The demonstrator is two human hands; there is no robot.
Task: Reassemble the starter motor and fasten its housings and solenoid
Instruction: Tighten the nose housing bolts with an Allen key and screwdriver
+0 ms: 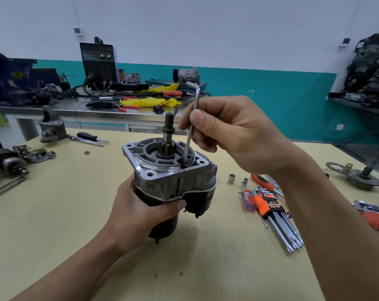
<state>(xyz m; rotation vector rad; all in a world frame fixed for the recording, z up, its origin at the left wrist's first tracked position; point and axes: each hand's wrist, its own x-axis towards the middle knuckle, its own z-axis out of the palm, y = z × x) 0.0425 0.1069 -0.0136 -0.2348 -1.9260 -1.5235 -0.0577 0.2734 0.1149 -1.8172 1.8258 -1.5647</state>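
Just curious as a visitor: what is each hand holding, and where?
Left hand grips the starter motor round its dark body; right hand pinches the hex key mid-shaft.

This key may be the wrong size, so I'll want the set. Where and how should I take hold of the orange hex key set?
Take the orange holder, not the keys: it is the one blocky part, lying flat on the table, shafts fanned toward you. Come from above, pinching across its width; screwdrivers lie close beside it, so probably lift straight up.

matt cast-metal housing (162,177), shiny steel hex key (194,118)
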